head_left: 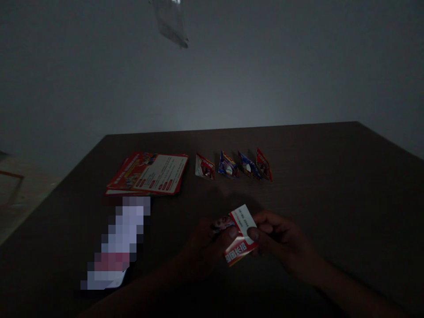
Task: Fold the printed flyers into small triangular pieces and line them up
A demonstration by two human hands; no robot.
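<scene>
Between my two hands is a folded printed leaflet (243, 223), red and white with a picture of a person and large pale characters. My left hand (207, 247) grips its left side, the thumb lying on the printed face. From the right, my right hand (286, 236) pinches the opposite edge, thumb on top and fingers partly hidden behind. The leaflet is tilted and held above the dark table. Beyond my hands, several small folded paper pieces stand in a row, among them a red and white one (205, 168) and a blue one (248, 165).
A stack of red and white printed leaflets (162, 174) lies at the left. Nearer to me is a lit phone (121, 243), its screen blurred out. The brown table (314, 150) meets a pale wall (281, 66), where a clear plastic bag (170, 24) hangs. The room is dim.
</scene>
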